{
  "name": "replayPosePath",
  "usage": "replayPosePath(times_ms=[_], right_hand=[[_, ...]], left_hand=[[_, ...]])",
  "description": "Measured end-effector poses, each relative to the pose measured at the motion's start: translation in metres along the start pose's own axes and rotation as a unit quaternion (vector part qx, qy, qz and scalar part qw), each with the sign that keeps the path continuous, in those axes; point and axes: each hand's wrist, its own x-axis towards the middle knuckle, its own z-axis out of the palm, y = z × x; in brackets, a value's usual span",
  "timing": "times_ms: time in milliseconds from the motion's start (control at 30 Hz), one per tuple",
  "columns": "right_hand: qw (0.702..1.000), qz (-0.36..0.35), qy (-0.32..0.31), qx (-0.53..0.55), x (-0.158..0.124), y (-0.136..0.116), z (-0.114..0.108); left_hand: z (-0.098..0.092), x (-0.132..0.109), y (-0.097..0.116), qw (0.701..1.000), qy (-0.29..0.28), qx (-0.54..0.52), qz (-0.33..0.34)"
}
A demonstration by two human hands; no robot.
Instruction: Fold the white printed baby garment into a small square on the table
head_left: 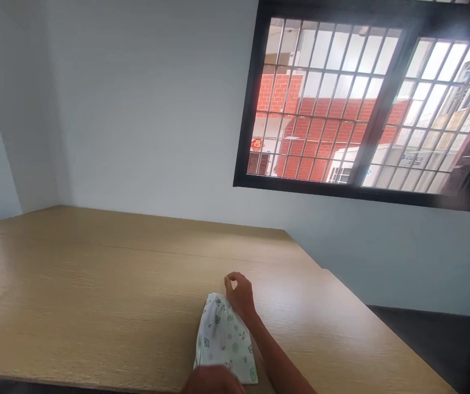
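Printed cloth [222, 342] lying on the wooden table [95, 273] near its front edge, within reach of both hands. Right hand [240, 295] half-curled at the cloth's bunched top, grip unclear; left hand [214, 380] blurred and cut off at the near end, state impossible to tell. Any contents hidden.

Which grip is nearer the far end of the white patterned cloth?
Right. The right hand grip touches the far end of the white patterned cloth; the left hand grip sits blurred at its near edge.
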Motion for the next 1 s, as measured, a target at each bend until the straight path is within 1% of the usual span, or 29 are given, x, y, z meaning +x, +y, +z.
replayPosePath(times_ms=[67, 133, 200, 267, 333, 400, 500, 567, 600, 633, 667, 733, 767, 833, 900, 933, 1000], right_hand=[[0.999, -0.024, -0.019, 0.031, -0.03, 0.003, -0.014], [0.994, -0.059, -0.066, 0.057, -0.067, 0.007, -0.032], [0.974, -0.144, -0.158, 0.076, -0.102, 0.011, -0.054], [0.953, -0.183, -0.241, 0.03, -0.126, 0.015, -0.076], [0.947, -0.184, -0.261, -0.003, -0.139, 0.018, -0.091], [0.941, -0.201, -0.271, -0.007, -0.144, 0.023, -0.099], [0.923, -0.25, -0.291, 0.011, -0.15, 0.035, -0.097], [0.923, -0.26, -0.282, 0.031, -0.155, 0.043, -0.093], [0.926, -0.254, -0.276, 0.043, -0.158, 0.045, -0.092], [0.934, -0.237, -0.261, 0.058, -0.159, 0.047, -0.09], [0.946, -0.206, -0.237, 0.076, -0.159, 0.047, -0.089], [0.969, -0.106, -0.18, 0.131, -0.154, 0.044, -0.085], [0.971, -0.051, -0.162, 0.165, -0.149, 0.041, -0.082], [0.96, 0.028, -0.153, 0.231, -0.135, 0.034, -0.077], [0.948, 0.051, -0.161, 0.271, -0.121, 0.028, -0.071], [0.947, 0.051, -0.156, 0.278, -0.116, 0.026, -0.067], [0.953, 0.049, -0.133, 0.268, -0.108, 0.023, -0.061]], left_hand=[[-0.016, 0.001, 0.004, 0.999, -0.013, 0.053, -0.005], [-0.024, 0.001, 0.0, 0.988, -0.04, 0.15, -0.017], [-0.026, -0.003, -0.01, 0.974, -0.06, 0.218, -0.026], [-0.023, -0.011, -0.023, 0.971, -0.05, 0.234, -0.03], [-0.019, -0.021, -0.033, 0.974, -0.025, 0.221, -0.029], [-0.017, -0.032, -0.04, 0.98, 0.01, 0.196, -0.015], [-0.017, -0.044, -0.04, 0.991, 0.055, 0.122, 0.029], [-0.018, -0.049, -0.034, 0.995, 0.074, 0.031, 0.056], [-0.02, -0.049, -0.031, 0.995, 0.081, -0.025, 0.053], [-0.021, -0.048, -0.029, 0.992, 0.087, -0.08, 0.032], [-0.022, -0.046, -0.027, 0.987, 0.096, -0.125, -0.005], [-0.025, -0.036, -0.026, 0.971, 0.12, -0.183, -0.092], [-0.027, -0.029, -0.028, 0.962, 0.13, -0.204, -0.124], [-0.029, -0.014, -0.033, 0.948, 0.144, -0.244, -0.146], [-0.029, -0.002, -0.04, 0.938, 0.161, -0.271, -0.147], [-0.029, 0.003, -0.043, 0.936, 0.173, -0.267, -0.153], [-0.028, 0.008, -0.047, 0.939, 0.193, -0.226, -0.174]])
